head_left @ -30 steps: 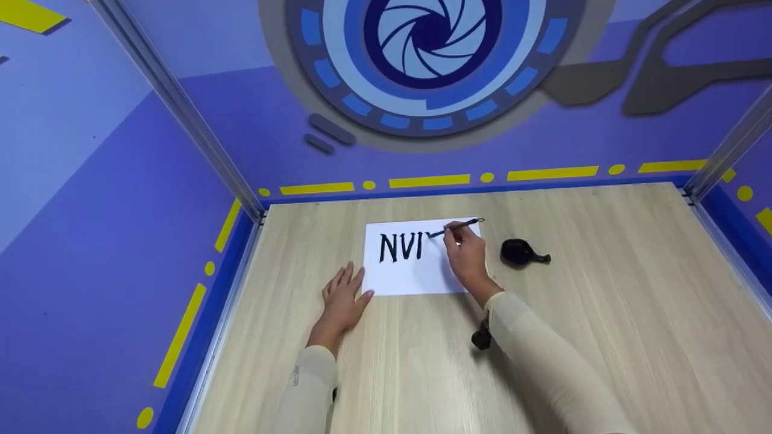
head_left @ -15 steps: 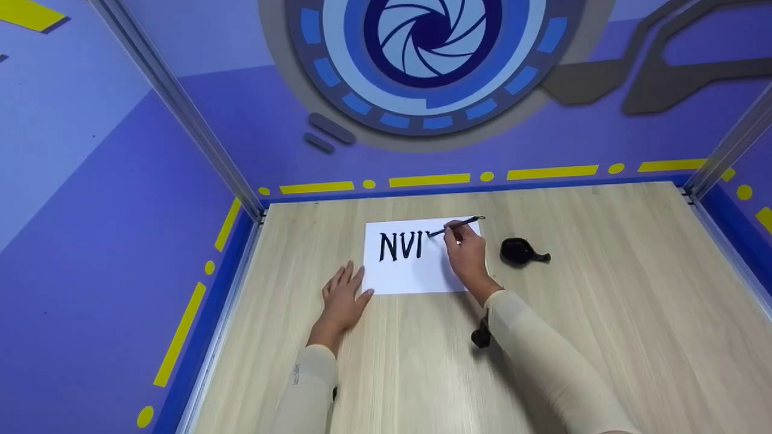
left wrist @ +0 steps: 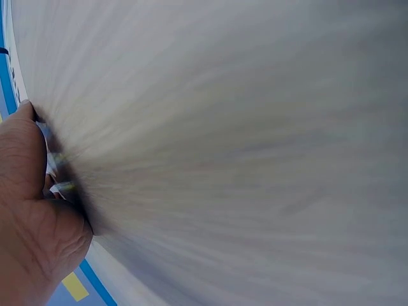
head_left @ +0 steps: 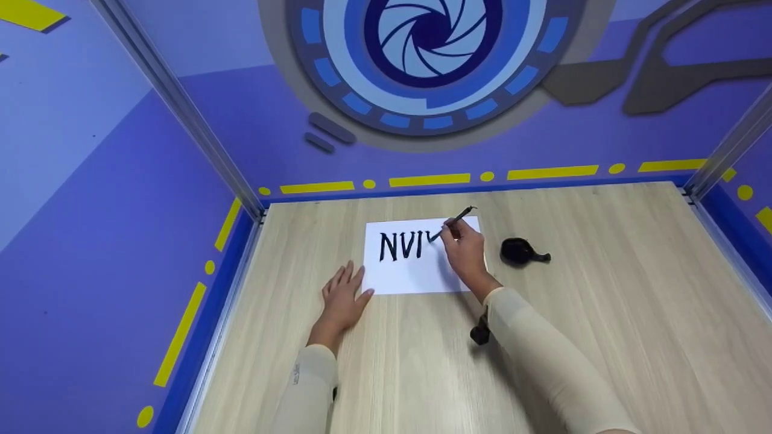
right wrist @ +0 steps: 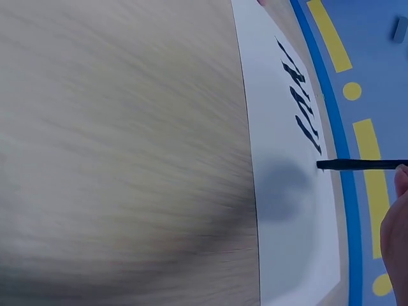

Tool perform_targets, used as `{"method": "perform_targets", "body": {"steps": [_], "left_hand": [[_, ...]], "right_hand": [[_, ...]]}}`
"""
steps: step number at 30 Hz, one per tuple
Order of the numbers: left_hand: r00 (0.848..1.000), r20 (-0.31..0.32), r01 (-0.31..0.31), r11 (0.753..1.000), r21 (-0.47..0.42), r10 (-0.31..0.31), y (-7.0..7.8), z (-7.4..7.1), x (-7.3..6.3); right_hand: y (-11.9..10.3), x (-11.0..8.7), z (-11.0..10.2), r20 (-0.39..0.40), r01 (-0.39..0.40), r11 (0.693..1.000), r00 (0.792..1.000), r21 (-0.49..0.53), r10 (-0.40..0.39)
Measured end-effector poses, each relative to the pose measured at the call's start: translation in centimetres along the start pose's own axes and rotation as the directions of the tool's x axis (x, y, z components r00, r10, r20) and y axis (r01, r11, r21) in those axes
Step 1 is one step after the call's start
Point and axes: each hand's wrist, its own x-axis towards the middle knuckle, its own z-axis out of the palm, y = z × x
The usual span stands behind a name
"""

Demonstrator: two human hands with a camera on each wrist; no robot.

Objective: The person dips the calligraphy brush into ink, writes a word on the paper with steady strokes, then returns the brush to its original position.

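Note:
In the head view my right hand (head_left: 468, 252) pinches a slim black ink brush (head_left: 463, 213) between thumb and fingers. Its tip meets a white sheet of paper (head_left: 405, 278), just right of bold black letters (head_left: 400, 246) reading "NVI" and at the start of another stroke. The right wrist view shows the brush (right wrist: 360, 164) close to the end of the row of letters. At the sheet's lower left edge, my left hand (head_left: 344, 298) rests with spread fingers, its thumb at the paper's corner. The left wrist view has only part of this hand (left wrist: 32, 210), beside the tabletop.
A small black dish with a short handle (head_left: 517, 252) stands right of the paper on the wood-grain table (head_left: 416, 361). Blue-purple panels with yellow marks (head_left: 428, 181) rise at the back and both sides. A black wrist device (head_left: 480, 333) hangs under the right sleeve.
The brush has tipped more upright in my right hand, and its tip has moved slightly down the sheet, lengthening the stroke. My left hand and the dish stay put.

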Motion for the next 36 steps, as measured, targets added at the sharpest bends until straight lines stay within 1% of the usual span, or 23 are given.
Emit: {"method": "perform_targets", "body": {"steps": [8, 14, 20, 26, 29, 36], "left_hand": [[1.000, -0.009, -0.011, 1.000, 0.028, 0.011, 0.2, -0.1, 0.0], [1.000, -0.008, -0.001, 0.999, 0.032, 0.001, 0.2, -0.1, 0.0], [1.000, -0.004, 0.012, 1.000, 0.029, -0.012, 0.2, 0.1, 0.1], [1.000, -0.003, 0.019, 0.999, 0.032, -0.019, 0.1, 0.2, 0.2], [1.000, -0.007, 0.014, 1.000, 0.026, -0.013, 0.1, 0.1, 0.2], [1.000, -0.008, -0.013, 1.000, -0.008, 0.013, 0.3, -0.3, -0.2]], "right_hand": [[-0.4, 0.0, -0.3, 0.007, -0.009, 1.000, 1.000, -0.024, 0.010], [-0.8, -0.1, -0.4, 0.020, -0.019, 1.000, 1.000, -0.009, 0.019], [-1.1, -0.1, -0.5, 0.029, -0.012, 1.000, 0.999, -0.022, 0.012], [-1.4, 0.3, -1.2, 0.000, -0.034, 0.999, 0.999, 0.009, 0.034], [-1.5, 0.5, -1.7, -0.007, -0.046, 0.999, 0.999, 0.029, 0.046], [-1.2, 0.7, -2.2, -0.051, -0.043, 0.998, 0.998, 0.043, 0.045]]}}
